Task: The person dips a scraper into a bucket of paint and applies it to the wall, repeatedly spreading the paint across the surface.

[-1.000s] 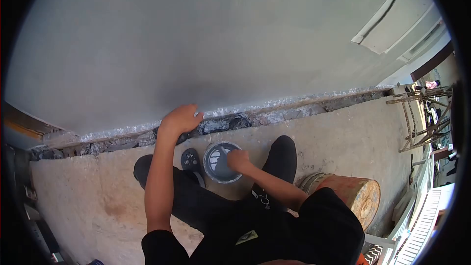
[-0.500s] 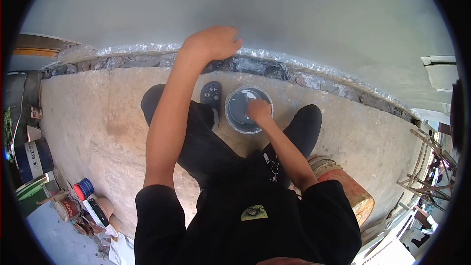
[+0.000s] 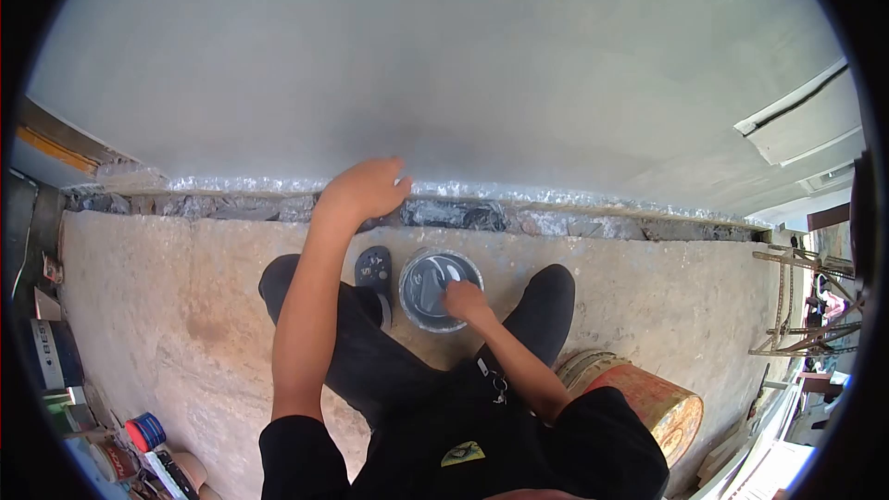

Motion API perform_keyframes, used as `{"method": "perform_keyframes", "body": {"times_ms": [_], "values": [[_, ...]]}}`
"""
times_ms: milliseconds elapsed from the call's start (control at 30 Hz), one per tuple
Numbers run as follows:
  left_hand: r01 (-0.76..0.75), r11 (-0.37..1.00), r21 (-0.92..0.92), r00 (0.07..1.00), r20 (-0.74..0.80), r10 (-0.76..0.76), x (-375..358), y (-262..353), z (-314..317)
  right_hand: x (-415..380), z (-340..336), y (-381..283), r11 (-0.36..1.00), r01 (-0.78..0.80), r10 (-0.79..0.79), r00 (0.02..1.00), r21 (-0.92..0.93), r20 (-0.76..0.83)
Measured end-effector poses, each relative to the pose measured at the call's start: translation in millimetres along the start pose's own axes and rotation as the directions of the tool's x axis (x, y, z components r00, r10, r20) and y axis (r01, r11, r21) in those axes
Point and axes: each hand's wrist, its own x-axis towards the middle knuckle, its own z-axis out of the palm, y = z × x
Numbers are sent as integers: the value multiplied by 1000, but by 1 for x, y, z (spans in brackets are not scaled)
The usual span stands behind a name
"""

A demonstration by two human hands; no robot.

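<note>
Near the foot of a smooth grey wall (image 3: 519, 74), my left hand (image 3: 367, 190) is held out with bent fingers and the thumb apart, holding nothing that shows. Between my knees stands a round bucket (image 3: 411, 313) with grey paste-like material inside. My right hand (image 3: 465, 302) reaches over its right rim, fingers closed round a flat, light-grey blade-like tool (image 3: 452, 271) that dips into the bucket. The tool's handle is hidden in the fist. Just left of the bucket is my foot in a dark clog (image 3: 374, 268).
A rough gap with broken edges (image 3: 556, 222) runs between wall and concrete floor (image 3: 213, 287). An orange-stained bucket (image 3: 648, 398) lies on its side by my right thigh. Rusty metal frames (image 3: 796, 306) stand far right; a blue-and-red tin (image 3: 145, 431) and clutter sit at lower left.
The view has tilted up, so wall, hands and bucket appear lower and more wall shows. My right hand stays in the bucket, my left hand by the wall.
</note>
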Motion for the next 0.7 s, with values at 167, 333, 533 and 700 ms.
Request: {"method": "perform_keyframes", "body": {"times_ms": [167,333,533,700], "values": [[35,999,26,999,22,-36,1,4,-2,-42,-36,49,883,48,-59,998,467,9],[18,1000,16,998,62,-19,3,10,-1,-82,-72,47,554,-62,10,998,830,68],[18,998,63,999,45,-21,3,5,0,-67,-149,17,366,192,211,936,911,-282],[86,996,-11,991,99,-85,10,0,0,-108,-340,-60,310,596,186,725,740,-663]]}}
